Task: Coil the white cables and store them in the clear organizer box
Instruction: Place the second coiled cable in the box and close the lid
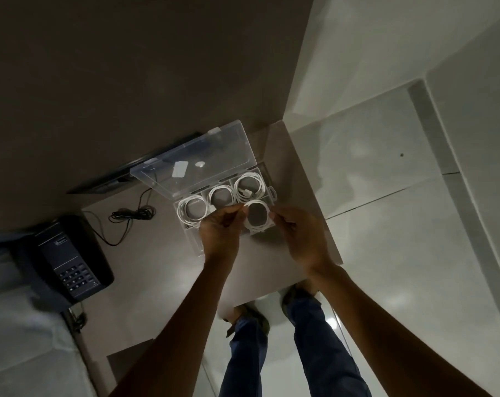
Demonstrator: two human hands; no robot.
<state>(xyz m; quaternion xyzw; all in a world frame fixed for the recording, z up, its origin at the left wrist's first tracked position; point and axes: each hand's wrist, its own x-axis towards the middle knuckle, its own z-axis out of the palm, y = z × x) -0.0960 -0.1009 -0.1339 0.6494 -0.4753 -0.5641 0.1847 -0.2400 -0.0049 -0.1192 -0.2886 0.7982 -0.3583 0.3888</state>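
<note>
Head view, looking steeply down. Clear plastic organizer box (264,173) open on pale glossy desk (162,253), transparent hinged lid (191,164) tilted back toward brown wall (128,67). Far row of box, three compartments, each with one coiled white cable: left coil (192,209), middle coil (221,195), right coil (249,185) with a connector end lying across its near side. Fourth coiled white cable (256,216) held over near right part of box, pinched on either side. Left hand (220,232) closed on coil's left edge with fingertips (237,209). Right hand (300,239) closed on coil's right edge, fingertips (274,215) touching the loop. Cannot tell whether this coil already rests in a compartment or hangs just above it. Both bare forearms reaching in from lower frame.

Left of box, near desk's wall edge: tangled thin black cord (134,214), running toward black desk telephone with keypad (71,262) at desk's left edge. Dark flat object (105,181), partly behind lid, leaning along wall; kind unclear. Below desk edge: blue jeans (314,339), feet on shiny pale tiled floor (400,224). White bedding or cushion (19,325) at far lower left.
</note>
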